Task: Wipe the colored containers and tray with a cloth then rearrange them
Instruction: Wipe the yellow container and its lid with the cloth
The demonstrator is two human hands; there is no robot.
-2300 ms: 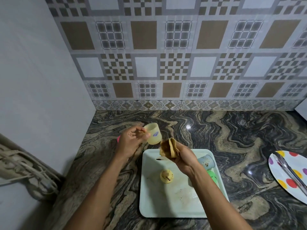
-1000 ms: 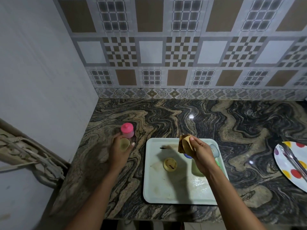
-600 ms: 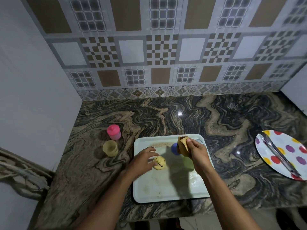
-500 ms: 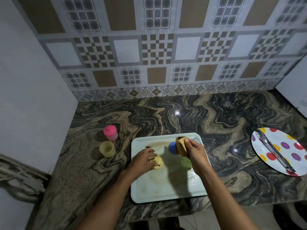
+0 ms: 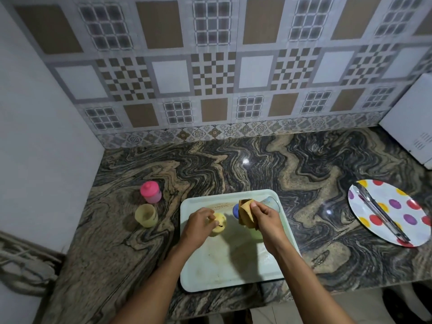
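Note:
A pale green tray (image 5: 224, 272) lies on the marble counter near its front edge. My left hand (image 5: 198, 224) grips a small yellow lid (image 5: 219, 226) on the tray. My right hand (image 5: 265, 218) holds a folded tan cloth (image 5: 245, 212) just above the tray. A blue container (image 5: 235, 210) lies behind the cloth, and a green container (image 5: 256, 233) is mostly hidden under my right hand. Left of the tray stand a lidless yellow container (image 5: 146, 215) and a pink lidded container (image 5: 150, 191).
A clear cup (image 5: 271, 202) lies at the tray's far right corner. A polka-dot plate (image 5: 397, 206) with metal tongs (image 5: 381, 215) sits at the right. A white appliance (image 5: 413, 122) stands at the back right. Walls close the left and back sides.
My left hand set the yellow container down beside the pink one, then moved onto the tray and took hold of the yellow lid. My right hand kept the cloth over the tray.

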